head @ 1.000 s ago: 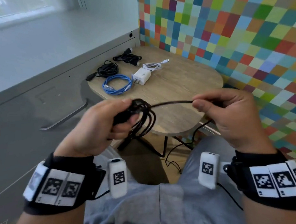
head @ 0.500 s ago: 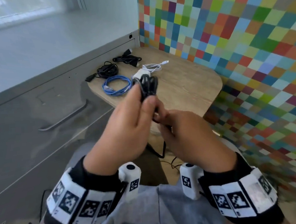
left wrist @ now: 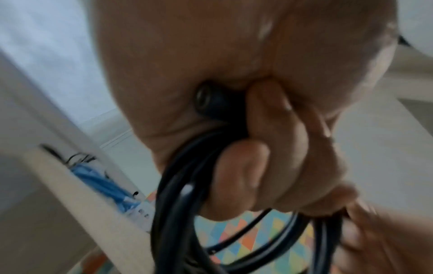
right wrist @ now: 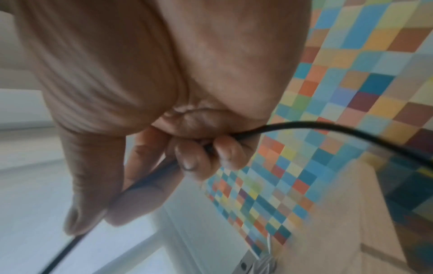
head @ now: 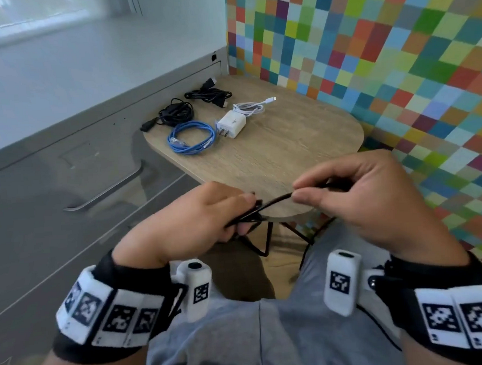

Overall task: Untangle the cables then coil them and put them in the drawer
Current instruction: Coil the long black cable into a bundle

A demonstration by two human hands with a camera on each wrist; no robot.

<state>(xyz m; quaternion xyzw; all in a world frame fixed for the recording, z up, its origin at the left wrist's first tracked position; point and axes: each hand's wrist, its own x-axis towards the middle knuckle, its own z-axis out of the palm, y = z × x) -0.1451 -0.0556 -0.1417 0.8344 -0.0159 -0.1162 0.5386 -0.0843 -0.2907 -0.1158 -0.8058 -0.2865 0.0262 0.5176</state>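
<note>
the left grip (head: 208,218) is curled around a bundle of black cable (left wrist: 185,194) loops. the right grip (head: 356,200) pinches one strand of it just beside. beyond both, the blue cable (head: 192,138) and charger (head: 232,123) lie on the counter (head: 288,148).

You wear a black band (head: 107,317) on your left wrist and another black band (head: 451,310) on your right. Each has white squares with black patterns. A small white camera (head: 197,289) sticks out from each. Your clothes (head: 258,342) are grey.
</note>
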